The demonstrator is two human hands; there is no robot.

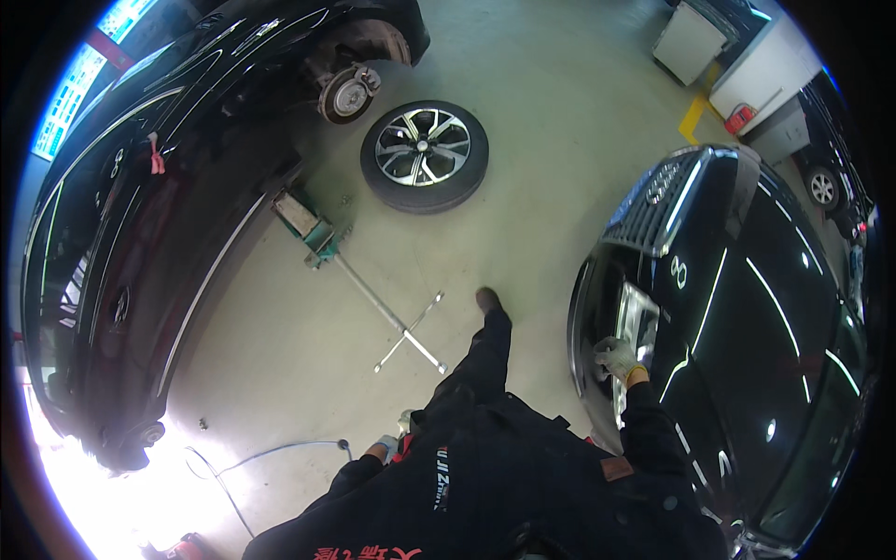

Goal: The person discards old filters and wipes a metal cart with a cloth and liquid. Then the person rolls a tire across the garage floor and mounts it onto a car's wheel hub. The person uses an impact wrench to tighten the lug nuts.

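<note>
My right hand [618, 358], in a pale work glove, rests on the headlight [637, 322] of a black car [737, 299]. Its fingers look loosely bent against the lamp, with nothing visible in them. Low beside my body is my left hand [384, 449], gloved too and partly hidden by my dark jacket. It is closed on a red tool [402, 450], most of which is covered, so its kind is unclear.
A dark car [121, 233] without one wheel, its brake disc [349, 96] bare, stands left. On the floor lie a wheel [422, 149], a green floor jack [313, 233], a four-way lug wrench [408, 333] and a hose [280, 446]. A white cabinet [691, 42] stands far right.
</note>
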